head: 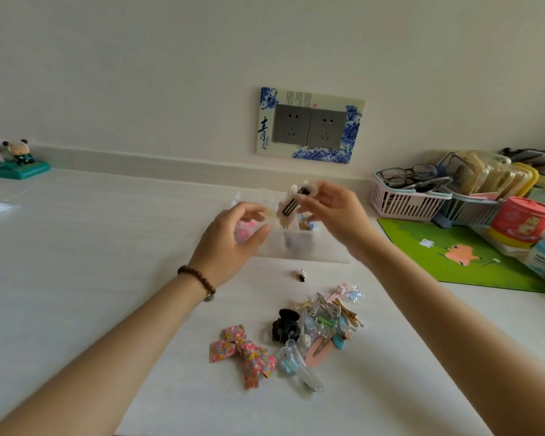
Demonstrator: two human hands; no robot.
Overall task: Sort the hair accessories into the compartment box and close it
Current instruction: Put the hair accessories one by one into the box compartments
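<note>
A clear compartment box (pixel 299 247) stands open on the white table, partly hidden behind my hands, with small pink and blue items inside. Above it both hands hold a cream fluffy hair clip (pixel 291 204) with a dark metal clasp: my right hand (pixel 337 215) pinches its upper end, my left hand (pixel 233 240) touches its lower end. Nearer me lies a pile of hair clips (pixel 328 316), a black claw clip (pixel 285 325), a floral fabric bow (pixel 243 352), a clear blue clip (pixel 299 363) and one tiny dark clip (pixel 301 274).
A green mouse mat (pixel 453 253) lies to the right, with a pink basket (pixel 403 199) holding glasses, a red tub (pixel 523 223) and stacked containers behind it. A figurine on a teal base (pixel 18 162) stands far left. A double wall socket (pixel 309 125) is behind the box.
</note>
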